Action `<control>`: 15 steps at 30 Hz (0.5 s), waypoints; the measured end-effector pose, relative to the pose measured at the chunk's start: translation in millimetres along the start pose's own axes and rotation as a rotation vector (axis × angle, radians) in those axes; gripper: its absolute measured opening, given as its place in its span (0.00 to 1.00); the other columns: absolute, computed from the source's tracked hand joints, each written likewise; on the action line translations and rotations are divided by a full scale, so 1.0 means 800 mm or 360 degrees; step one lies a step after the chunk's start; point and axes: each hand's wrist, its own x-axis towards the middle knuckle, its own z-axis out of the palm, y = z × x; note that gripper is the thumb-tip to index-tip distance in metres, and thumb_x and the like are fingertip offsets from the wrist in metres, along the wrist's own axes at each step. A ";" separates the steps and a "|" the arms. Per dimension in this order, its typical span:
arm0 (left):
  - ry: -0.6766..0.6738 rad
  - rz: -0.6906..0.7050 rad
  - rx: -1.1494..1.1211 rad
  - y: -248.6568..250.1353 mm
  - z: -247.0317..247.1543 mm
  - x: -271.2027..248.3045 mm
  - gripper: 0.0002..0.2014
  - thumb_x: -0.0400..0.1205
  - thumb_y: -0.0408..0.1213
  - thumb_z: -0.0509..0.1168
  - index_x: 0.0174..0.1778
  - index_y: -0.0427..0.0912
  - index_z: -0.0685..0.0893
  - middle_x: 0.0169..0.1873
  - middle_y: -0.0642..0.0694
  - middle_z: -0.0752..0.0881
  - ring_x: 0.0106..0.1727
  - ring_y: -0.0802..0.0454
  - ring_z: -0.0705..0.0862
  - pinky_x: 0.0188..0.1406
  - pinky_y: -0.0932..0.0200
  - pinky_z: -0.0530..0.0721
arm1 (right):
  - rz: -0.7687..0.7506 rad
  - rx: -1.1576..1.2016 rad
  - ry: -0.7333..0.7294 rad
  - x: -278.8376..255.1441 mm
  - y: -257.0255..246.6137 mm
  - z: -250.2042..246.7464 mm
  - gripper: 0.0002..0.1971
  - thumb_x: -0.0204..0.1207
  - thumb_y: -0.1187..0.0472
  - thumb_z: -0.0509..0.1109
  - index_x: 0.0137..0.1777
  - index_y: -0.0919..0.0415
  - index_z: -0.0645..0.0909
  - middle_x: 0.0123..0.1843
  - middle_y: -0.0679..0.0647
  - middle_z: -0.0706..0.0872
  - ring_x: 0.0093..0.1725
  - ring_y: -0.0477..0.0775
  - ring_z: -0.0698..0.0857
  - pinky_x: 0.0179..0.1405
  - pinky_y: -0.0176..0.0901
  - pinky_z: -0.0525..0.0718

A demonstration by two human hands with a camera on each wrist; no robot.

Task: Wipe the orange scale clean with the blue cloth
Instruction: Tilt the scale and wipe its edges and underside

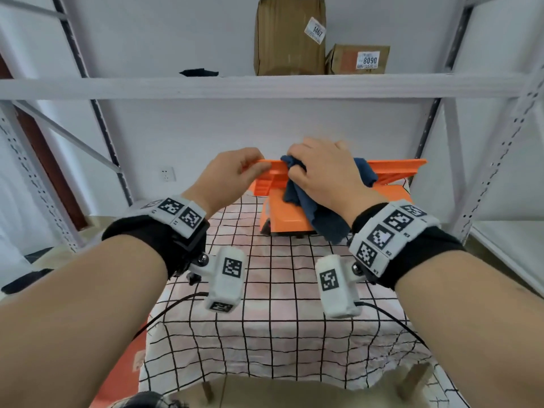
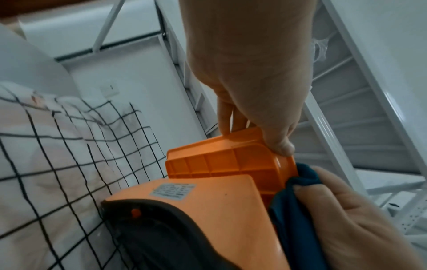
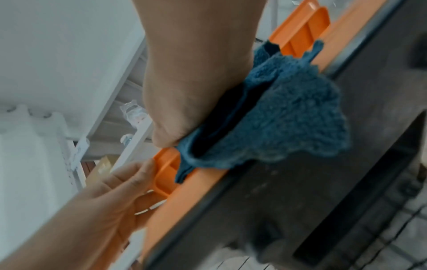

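Observation:
The orange scale (image 1: pixel 287 214) stands tipped up at the far end of the table, with the ribbed underside of its platform facing me. My left hand (image 1: pixel 250 167) pinches the platform's left corner (image 2: pixel 233 144) between thumb and fingers. My right hand (image 1: pixel 297 169) grips the bunched blue cloth (image 1: pixel 319 214) and presses it over the platform's top edge just right of the left hand. The rest of the cloth hangs down over the scale body. In the right wrist view the cloth (image 3: pixel 289 118) wraps the orange rim (image 3: pixel 166 175) beside the scale's black base (image 3: pixel 312 191).
A grid-pattern tablecloth (image 1: pixel 279 304) covers the table. A white metal shelf beam (image 1: pixel 265 86) crosses above the scale and carries two cardboard boxes (image 1: pixel 290 36) and a dark item (image 1: pixel 200 73). Shelf uprights (image 1: pixel 497 160) stand close on the right. Behind the scale is a white wall.

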 end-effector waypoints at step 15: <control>-0.0071 -0.0006 0.0022 0.002 -0.005 0.014 0.10 0.85 0.44 0.60 0.41 0.47 0.81 0.33 0.48 0.83 0.36 0.49 0.80 0.38 0.56 0.76 | 0.0092 -0.0057 -0.0172 0.006 0.017 -0.010 0.10 0.79 0.57 0.57 0.53 0.57 0.77 0.55 0.56 0.81 0.58 0.59 0.77 0.59 0.55 0.69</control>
